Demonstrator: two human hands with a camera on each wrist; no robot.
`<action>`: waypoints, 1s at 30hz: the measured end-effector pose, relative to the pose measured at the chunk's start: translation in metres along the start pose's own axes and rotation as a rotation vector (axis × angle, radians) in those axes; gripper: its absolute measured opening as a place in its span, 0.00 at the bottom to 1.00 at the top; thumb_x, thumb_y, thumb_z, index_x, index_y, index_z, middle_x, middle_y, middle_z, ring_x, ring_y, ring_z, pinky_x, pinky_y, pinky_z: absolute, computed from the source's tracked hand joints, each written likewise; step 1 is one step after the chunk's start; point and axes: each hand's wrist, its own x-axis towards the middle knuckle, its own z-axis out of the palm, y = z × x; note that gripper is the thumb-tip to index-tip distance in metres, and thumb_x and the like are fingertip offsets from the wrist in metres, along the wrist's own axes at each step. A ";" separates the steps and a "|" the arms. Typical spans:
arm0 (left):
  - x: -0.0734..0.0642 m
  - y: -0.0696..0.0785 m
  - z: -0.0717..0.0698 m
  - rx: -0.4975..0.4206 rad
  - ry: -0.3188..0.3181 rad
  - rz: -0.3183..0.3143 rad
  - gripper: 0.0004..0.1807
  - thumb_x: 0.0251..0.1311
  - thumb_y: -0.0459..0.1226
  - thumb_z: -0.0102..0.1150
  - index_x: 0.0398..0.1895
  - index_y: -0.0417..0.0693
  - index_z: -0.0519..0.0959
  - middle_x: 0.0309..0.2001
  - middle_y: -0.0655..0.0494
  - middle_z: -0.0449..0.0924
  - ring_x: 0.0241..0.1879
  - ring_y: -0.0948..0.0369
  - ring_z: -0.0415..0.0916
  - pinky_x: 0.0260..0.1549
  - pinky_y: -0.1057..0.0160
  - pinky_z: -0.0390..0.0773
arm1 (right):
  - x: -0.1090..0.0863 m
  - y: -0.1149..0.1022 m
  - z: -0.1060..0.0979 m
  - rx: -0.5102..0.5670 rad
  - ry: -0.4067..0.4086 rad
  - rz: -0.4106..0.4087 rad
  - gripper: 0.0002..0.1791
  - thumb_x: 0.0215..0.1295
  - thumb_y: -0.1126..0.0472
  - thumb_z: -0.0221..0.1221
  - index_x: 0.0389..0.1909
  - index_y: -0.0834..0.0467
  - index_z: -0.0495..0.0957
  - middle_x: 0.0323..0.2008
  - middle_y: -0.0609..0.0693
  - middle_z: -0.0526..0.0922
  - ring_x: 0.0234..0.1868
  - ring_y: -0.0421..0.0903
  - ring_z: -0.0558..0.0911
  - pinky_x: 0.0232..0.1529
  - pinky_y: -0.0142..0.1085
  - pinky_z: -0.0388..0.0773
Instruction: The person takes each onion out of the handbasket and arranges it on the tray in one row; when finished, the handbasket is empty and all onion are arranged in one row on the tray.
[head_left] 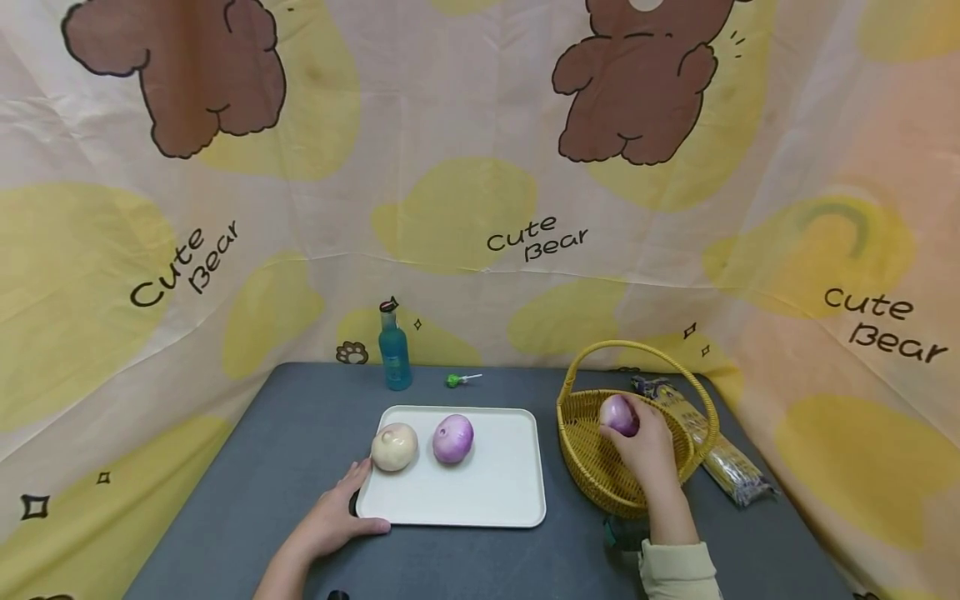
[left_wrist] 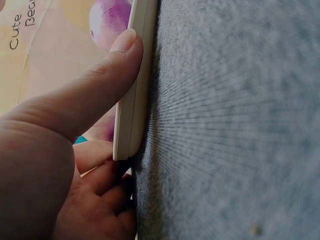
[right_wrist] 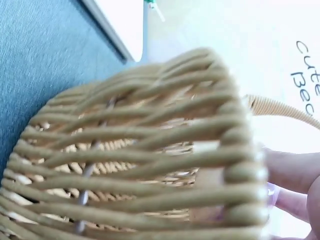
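At the front left corner of a white tray (head_left: 487, 496), my left hand (head_left: 330, 518) holds the rim, thumb (left_wrist: 117, 60) along the front side and fingers by the left side. A pale onion (head_left: 394, 447) and a purple onion (head_left: 453, 439) sit apart on that tray. My right hand (head_left: 651, 446) grips another purple onion (head_left: 619, 415) over the yellow woven basket (head_left: 588, 467). In the right wrist view the basket's wall (right_wrist: 150, 157) hides most of this hand and onion.
Behind the tray stand a blue bottle (head_left: 394, 354) and a green lollipop (head_left: 453, 381), which lies flat. Right of the basket lies a long clear-and-yellow package (head_left: 723, 454). A dark green object (head_left: 621, 533) is partly hidden before the basket. A printed cloth (head_left: 450, 317) hangs behind the table.
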 end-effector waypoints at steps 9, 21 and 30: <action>-0.001 0.000 0.000 0.006 0.001 0.011 0.67 0.43 0.59 0.78 0.81 0.43 0.50 0.79 0.33 0.47 0.75 0.28 0.43 0.66 0.25 0.50 | -0.012 -0.021 -0.002 0.038 -0.021 -0.034 0.41 0.62 0.51 0.71 0.73 0.56 0.65 0.70 0.67 0.65 0.68 0.67 0.67 0.63 0.65 0.69; -0.003 0.005 -0.003 -0.004 -0.002 0.003 0.67 0.43 0.58 0.79 0.81 0.43 0.50 0.79 0.33 0.46 0.75 0.28 0.42 0.67 0.26 0.50 | -0.015 -0.036 0.010 0.041 -0.002 -0.087 0.41 0.59 0.52 0.73 0.72 0.54 0.68 0.68 0.64 0.69 0.67 0.64 0.71 0.63 0.63 0.72; -0.002 0.003 -0.002 -0.006 -0.005 0.003 0.67 0.42 0.58 0.79 0.81 0.43 0.50 0.79 0.33 0.46 0.75 0.29 0.42 0.67 0.26 0.50 | -0.018 -0.051 0.022 0.060 -0.018 -0.127 0.40 0.57 0.56 0.74 0.70 0.54 0.70 0.66 0.63 0.71 0.65 0.63 0.74 0.62 0.61 0.74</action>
